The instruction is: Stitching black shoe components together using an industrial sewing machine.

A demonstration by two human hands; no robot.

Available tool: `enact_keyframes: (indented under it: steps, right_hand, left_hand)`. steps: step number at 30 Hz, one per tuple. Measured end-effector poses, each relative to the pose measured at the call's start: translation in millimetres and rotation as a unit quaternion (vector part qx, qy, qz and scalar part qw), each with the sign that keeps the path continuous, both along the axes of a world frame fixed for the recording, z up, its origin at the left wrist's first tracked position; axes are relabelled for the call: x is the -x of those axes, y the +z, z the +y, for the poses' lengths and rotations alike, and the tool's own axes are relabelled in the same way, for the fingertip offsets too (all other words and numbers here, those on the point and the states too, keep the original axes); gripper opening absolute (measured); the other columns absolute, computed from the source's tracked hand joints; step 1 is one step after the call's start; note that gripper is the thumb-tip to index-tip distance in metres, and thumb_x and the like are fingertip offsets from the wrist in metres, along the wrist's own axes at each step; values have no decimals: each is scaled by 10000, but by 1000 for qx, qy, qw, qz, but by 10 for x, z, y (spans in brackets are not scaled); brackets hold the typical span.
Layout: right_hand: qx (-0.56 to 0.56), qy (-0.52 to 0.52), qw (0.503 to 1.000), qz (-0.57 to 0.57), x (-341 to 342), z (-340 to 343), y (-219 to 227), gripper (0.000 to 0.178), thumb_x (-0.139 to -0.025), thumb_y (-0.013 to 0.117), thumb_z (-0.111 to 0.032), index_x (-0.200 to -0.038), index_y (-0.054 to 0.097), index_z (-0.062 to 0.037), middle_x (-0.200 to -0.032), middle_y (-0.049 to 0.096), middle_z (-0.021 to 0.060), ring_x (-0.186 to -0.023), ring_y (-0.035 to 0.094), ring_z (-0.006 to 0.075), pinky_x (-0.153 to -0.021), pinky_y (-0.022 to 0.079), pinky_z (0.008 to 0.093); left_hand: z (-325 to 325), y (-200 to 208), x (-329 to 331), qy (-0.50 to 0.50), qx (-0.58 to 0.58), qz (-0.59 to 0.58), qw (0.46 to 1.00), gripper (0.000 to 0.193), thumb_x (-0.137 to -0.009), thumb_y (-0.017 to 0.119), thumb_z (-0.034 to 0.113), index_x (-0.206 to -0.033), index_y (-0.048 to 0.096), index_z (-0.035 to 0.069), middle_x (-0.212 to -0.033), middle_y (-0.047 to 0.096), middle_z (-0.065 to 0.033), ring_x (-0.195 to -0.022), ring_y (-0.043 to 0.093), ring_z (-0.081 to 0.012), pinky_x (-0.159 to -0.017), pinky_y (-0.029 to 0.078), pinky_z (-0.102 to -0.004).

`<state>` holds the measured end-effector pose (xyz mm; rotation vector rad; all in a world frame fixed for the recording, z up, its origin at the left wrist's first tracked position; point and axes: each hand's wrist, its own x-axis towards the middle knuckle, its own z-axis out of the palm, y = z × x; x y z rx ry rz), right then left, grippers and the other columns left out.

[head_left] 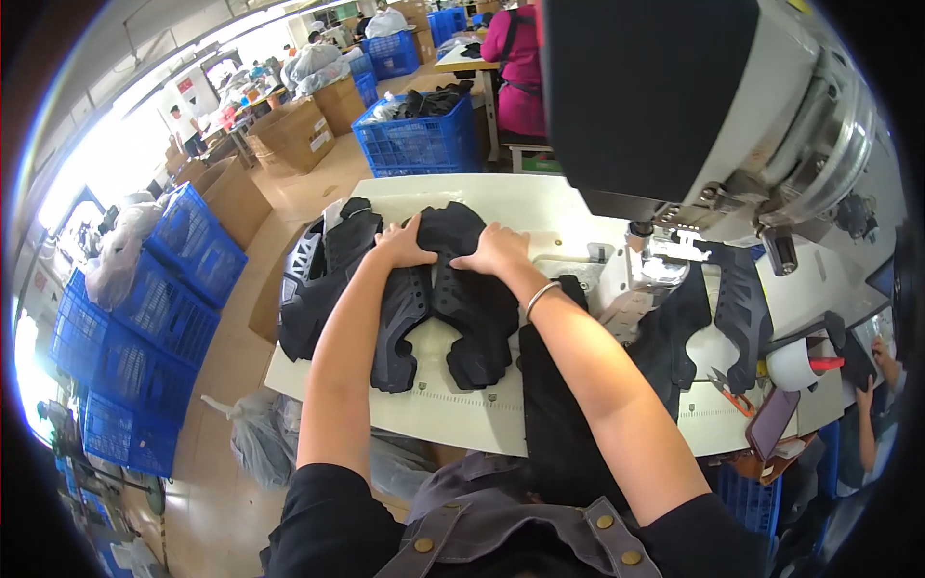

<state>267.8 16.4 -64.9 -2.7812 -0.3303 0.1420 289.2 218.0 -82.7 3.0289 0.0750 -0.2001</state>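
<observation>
A black padded piece (472, 313) with two curved legs and dotted, ribbed strips lies on the white sewing table. My left hand (403, 247) grips its upper left part, thumb pointing inward. On the upper right part, my right hand (497, 250) has its thumb on top and its fingers over the far side; a bracelet circles that wrist. What lies beneath the fingers is hidden. Left of my left forearm, similar black pieces (349, 239) are heaped, some with grey patterned panels. The sewing machine (641, 270) stands to the right of my right hand.
More black cut pieces (737, 318) lie right of the machine, near orange-handled scissors (740, 400) and a phone (774, 424). Blue crates (145, 347) line the left side. Beyond the table are a filled blue crate (419, 140), cartons (289, 140) and a person in pink (520, 77).
</observation>
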Motion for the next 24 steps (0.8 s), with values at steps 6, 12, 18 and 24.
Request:
enact_keyframes:
  steps: [6,12,18,24]
  right_hand:
    - [-5,-6,995,98,-86,103,106,811,-572,657,-616,-1137,542,-46,-1068,589,140,-1012,552,259,-955,286,435]
    - [-4,-51,998,44,-10,197,88,883,-549,687,-611,-1146,507,14,-1144,540,136,-1033,541,261,-889,393,344]
    - [-322,-84,930,154,-531,-45,-262,635,-493,809,-344,-869,600,124,-907,620,226,-816,616,306,-732,466,353]
    - [-366,50,921,122,-174,54,-77,479,-596,746,-115,-972,567,120,-899,620,167,-797,600,239,-739,469,320]
  left_hand:
    - [-87,-11,171,5,53,-83,995,1029,-524,693,451,-1375,162,225,-1258,341,-277,-1178,345,-425,-920,339,-510]
    - [-207,19,383,1,6,-189,982,981,-506,682,370,-1358,212,243,-1123,430,-214,-1078,424,-380,-869,377,-479]
    - [-308,-112,386,7,61,-275,960,965,-506,685,355,-1346,230,223,-1130,418,-198,-1091,406,-367,-874,364,-467]
    - [-136,-219,407,28,129,-307,943,1063,-499,705,358,-1376,129,183,-1243,331,-221,-1171,339,-380,-921,328,-477]
